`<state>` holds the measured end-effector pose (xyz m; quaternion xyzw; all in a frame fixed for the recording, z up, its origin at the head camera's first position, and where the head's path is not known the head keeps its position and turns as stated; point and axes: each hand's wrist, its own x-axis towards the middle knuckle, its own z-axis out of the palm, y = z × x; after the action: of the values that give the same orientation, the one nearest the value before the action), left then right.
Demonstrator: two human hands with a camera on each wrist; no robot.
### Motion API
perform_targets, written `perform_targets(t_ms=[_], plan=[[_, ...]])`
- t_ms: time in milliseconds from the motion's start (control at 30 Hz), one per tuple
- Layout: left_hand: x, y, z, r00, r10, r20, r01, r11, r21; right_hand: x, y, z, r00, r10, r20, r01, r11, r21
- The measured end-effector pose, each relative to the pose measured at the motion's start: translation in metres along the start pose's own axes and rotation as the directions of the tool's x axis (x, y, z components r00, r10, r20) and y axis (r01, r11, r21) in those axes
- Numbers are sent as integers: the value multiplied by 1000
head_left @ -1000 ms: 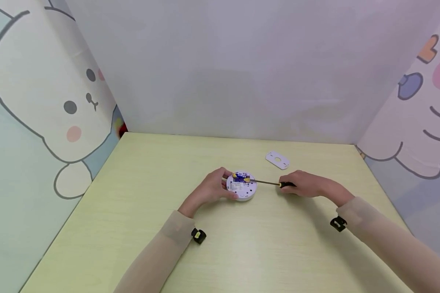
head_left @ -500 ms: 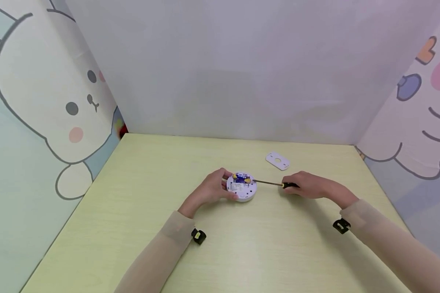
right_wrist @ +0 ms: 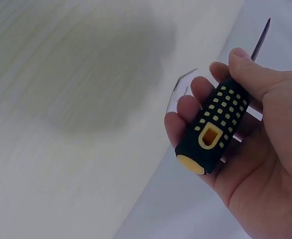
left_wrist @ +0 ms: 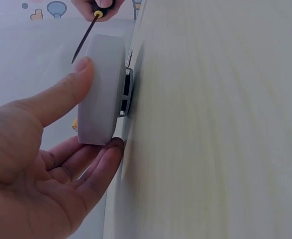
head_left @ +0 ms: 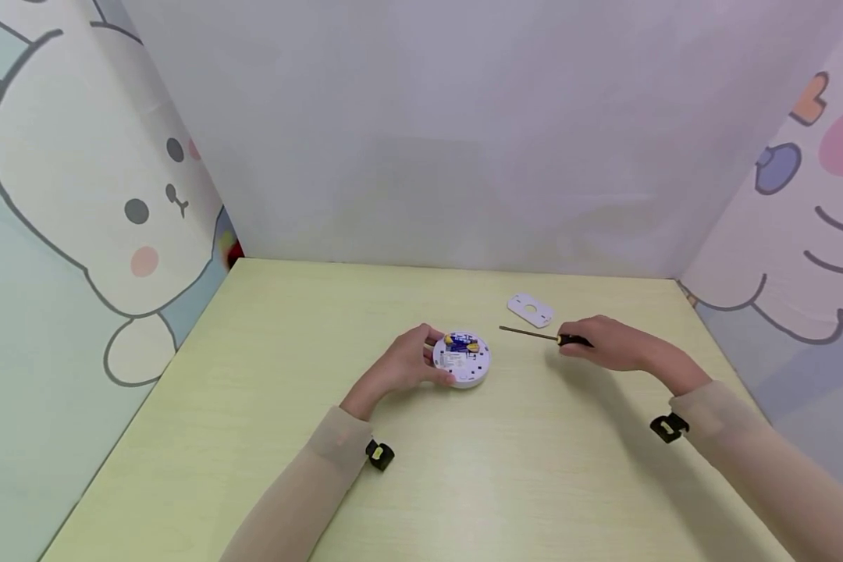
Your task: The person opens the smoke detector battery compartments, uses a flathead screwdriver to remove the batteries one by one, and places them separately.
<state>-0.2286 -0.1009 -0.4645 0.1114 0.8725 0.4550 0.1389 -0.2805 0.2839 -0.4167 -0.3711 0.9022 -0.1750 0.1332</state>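
Note:
My left hand (head_left: 406,363) holds a round white smoke detector (head_left: 462,373) at its left side, thumb at the near rim and fingers behind. Its back faces up, with blue and yellow batteries (head_left: 461,343) lying in the recess. In the left wrist view, the detector (left_wrist: 102,94) has a dark slotted part on its underside, close to the table. My right hand (head_left: 607,343) grips a screwdriver (head_left: 530,333) by its black and yellow handle (right_wrist: 218,119). The screwdriver's tip points left and stands apart from the detector, up and to its right.
A white mounting plate (head_left: 530,310) with a central hole lies behind the screwdriver on the pale wooden table (head_left: 309,312). A grey-white back wall (head_left: 421,156) and side panels with cartoon figures enclose the table.
The screwdriver tip has come away from the detector's batteries as my right hand has drawn back to the right and slightly up. My left hand and the detector have stayed nearly still.

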Motion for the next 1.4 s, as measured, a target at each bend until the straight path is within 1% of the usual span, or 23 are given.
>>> perform_targets(t_ms=[233,333,433,567,667,767,1033,1167,1400], plan=[[0,0,-1,1000,4,-1,-4,1000,-3,-4,10,-11,993,69,-95,-73,997,-33],[0,0,0,1000,7,1,-7,1000,-8,-4,14,-14,985,116,-129,-121,992,-36],[1,0,0,1000,8,1,-8,1000,-11,-3,15,-16,976,145,-160,-154,987,-41],[0,-1,0,1000,9,0,-9,1000,-7,-2,17,-16,962,195,-193,-205,978,-34],[0,0,0,1000,6,0,-6,1000,-8,-1,23,-14,947,246,-208,-255,967,-19],[1,-1,1,1000,2,0,-2,1000,-10,1,30,-10,934,278,-226,-288,958,-12],[1,-1,1,1000,2,-2,-2,1000,-9,7,47,-3,901,310,-305,-335,942,-31],[1,-1,1,1000,-1,-1,1,1000,-6,10,53,0,891,335,-306,-360,932,-27],[1,0,1,1000,0,4,0,1000,-3,13,63,7,888,365,-281,-383,924,-12]])
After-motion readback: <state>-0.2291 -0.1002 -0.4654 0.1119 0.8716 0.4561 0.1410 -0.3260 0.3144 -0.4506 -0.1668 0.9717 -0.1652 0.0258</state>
